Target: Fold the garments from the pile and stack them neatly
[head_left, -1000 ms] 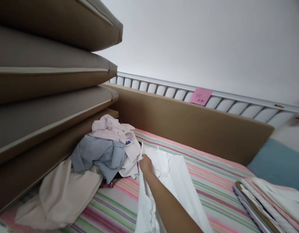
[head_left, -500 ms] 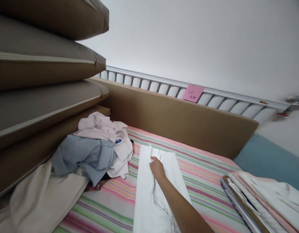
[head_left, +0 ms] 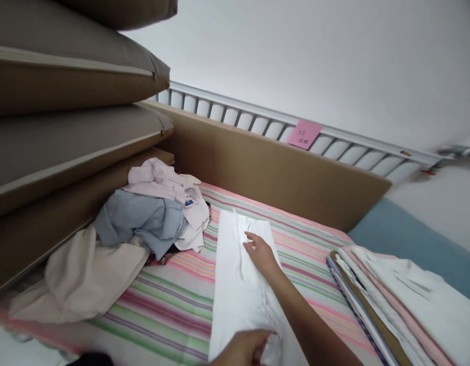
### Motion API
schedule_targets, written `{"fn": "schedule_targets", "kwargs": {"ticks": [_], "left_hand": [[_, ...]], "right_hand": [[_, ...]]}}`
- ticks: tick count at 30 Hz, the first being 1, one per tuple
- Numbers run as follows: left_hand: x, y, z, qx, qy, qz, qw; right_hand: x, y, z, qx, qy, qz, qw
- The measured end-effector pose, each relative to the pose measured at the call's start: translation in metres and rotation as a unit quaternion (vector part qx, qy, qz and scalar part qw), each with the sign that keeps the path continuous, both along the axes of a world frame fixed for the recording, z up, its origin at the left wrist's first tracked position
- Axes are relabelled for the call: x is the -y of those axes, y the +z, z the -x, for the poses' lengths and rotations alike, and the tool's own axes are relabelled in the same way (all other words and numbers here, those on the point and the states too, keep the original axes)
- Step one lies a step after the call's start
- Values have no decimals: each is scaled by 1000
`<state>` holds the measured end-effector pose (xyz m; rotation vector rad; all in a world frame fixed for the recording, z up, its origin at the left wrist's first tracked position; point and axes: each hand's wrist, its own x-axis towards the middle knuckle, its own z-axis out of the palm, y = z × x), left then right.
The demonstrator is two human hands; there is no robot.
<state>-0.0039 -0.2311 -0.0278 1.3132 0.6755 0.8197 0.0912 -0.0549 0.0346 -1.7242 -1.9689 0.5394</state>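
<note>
A long white cloth garment (head_left: 232, 284), laid twelve-to-six o'clock under right hand (head_left: 262, 255), fingers parted, seemingly empty, is gripped at six by left hand (head_left: 245, 348)

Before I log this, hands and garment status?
Right hand farther, open; left hand nearer, curled. White garment on striped sheet. Rumpled pile beside, clear of it.

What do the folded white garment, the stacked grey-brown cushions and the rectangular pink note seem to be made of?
Folded white garment: soft, matt cloth, perhaps cotton; it creases loosely.
Stacked grey-brown cushions: smooth, dull covers, either fabric or imitation leather; pale strips, probably zips, run along their sides. The filling is hidden.
Rectangular pink note: probably matt paper; dark handwriting shows.
</note>
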Motion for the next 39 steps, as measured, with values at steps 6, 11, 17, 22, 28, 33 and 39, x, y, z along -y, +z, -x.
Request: {"fn": "schedule_targets", "kwargs": {"ticks": [6, 11, 17, 22, 28, 33, 39], "left_hand": [[23, 16, 29, -5, 103, -26, 994], [47, 9, 72, -143, 343, -142, 917], [111, -25, 79, -254, 362, -177, 879], [141, -30, 63, -364, 313, -193, 856], [135, -12, 50, -450, 317, -145, 822], [138, -8, 48, -400, 329, -146, 843], [138, -13, 69, -362, 320, -169, 859]], "right_hand": [[115, 5, -84, -134, -80, 80, 984], [166, -24, -103, -142, -108, 121, 977], [176, -22, -69, -79, -87, 92, 989], [175, -6, -61, -112, -14, 13, 994], [169, -32, -72, -49, -11, 21, 999], [174, -46, -76, 17, 25, -11, 999], [180, -45, -87, 91, 72, -43, 992]]}}
